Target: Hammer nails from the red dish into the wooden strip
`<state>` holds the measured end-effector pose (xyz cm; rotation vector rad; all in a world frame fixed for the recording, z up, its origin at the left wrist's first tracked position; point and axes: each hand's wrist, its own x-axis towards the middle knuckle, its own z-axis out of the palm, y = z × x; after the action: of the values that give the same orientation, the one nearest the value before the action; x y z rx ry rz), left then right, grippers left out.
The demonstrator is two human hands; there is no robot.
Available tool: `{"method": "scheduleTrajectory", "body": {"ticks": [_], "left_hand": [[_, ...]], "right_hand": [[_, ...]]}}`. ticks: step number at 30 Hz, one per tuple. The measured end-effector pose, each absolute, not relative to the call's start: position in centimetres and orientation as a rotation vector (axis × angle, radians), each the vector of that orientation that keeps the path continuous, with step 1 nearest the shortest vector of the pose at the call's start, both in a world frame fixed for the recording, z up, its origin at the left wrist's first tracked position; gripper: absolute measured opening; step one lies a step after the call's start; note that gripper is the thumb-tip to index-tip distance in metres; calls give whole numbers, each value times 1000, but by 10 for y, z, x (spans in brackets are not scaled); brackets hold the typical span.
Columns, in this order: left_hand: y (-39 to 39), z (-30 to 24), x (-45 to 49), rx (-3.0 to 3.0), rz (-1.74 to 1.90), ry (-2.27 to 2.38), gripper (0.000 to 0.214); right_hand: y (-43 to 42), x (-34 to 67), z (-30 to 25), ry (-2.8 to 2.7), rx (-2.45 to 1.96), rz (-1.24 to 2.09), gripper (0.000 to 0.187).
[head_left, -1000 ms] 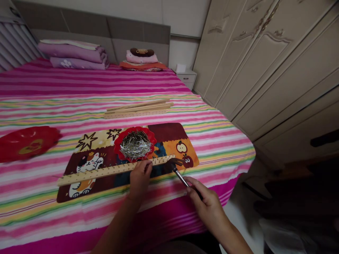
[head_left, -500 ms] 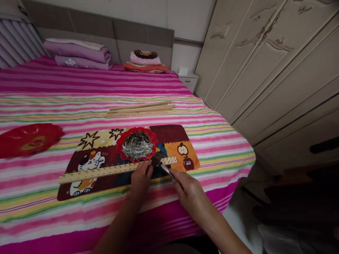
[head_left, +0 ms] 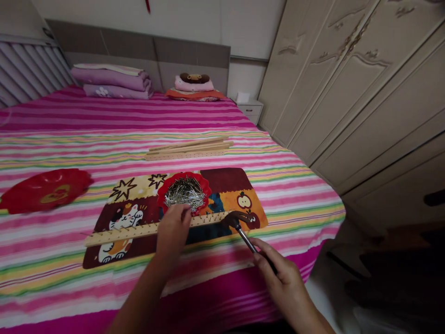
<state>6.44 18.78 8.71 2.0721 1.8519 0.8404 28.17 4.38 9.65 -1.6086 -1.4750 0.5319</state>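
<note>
My right hand (head_left: 283, 273) is closed round the handle of a soft brush (head_left: 245, 239). The brush's dark bristles are splayed against the right end of a long wooden strip (head_left: 135, 233). Thin metal nails stand up in a row along that strip. Over the strip's middle is my left hand (head_left: 174, 227), fingers bent and together, tips by the front rim of a red scalloped bowl (head_left: 207, 188). What its fingers hold, if anything, is hidden. Loose nails (head_left: 186, 191) fill the bowl. Bowl and strip lie on a patterned mat (head_left: 227, 178).
More wooden strips (head_left: 189, 149) lie beyond the mat on the striped bedspread (head_left: 292, 185). At the left is a red plate (head_left: 28, 190). Folded purple bedding (head_left: 114, 81) and a small pillow stack (head_left: 193, 86) rest near the headboard. A wardrobe (head_left: 347, 83) stands to the right.
The brush has moved rightward along the strip to its right end, with my right hand moving right and nearer me. My left hand has shifted left and up toward the bowl's rim.
</note>
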Motion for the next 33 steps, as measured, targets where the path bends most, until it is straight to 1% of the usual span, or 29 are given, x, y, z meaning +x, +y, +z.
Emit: {"method": "scheduleTrajectory", "body": {"ticks": [3, 6, 9, 12, 16, 18, 21, 25, 29, 33], "left_hand": [[217, 103, 57, 2260, 426, 1997, 22], [238, 106, 59, 2272, 35, 2021, 20], [248, 105, 63, 2156, -56, 1992, 18], [249, 103, 58, 2067, 93, 1899, 17], [248, 99, 42, 1824, 510, 1748, 18], [248, 96, 36, 1704, 689, 1670, 21], [246, 92, 33, 1508, 866, 1549, 27], [242, 96, 35, 1226, 988, 1400, 37], [235, 104, 35, 1112, 1081, 1397, 48], [225, 112, 35, 1095, 1110, 1360, 36]], "right_hand": [[41, 285, 91, -1459, -1634, 542, 32], [39, 284, 88, -1467, -1629, 563, 32], [38, 283, 87, -1479, -1611, 593, 32], [39, 283, 86, -1481, -1605, 601, 31], [41, 283, 85, -1478, -1618, 592, 31], [41, 283, 85, -1482, -1609, 593, 31], [40, 282, 84, -1497, -1592, 615, 31], [38, 281, 81, -1509, -1599, 628, 32], [39, 279, 82, -1506, -1598, 640, 32], [39, 277, 85, -1498, -1597, 663, 32]]}}
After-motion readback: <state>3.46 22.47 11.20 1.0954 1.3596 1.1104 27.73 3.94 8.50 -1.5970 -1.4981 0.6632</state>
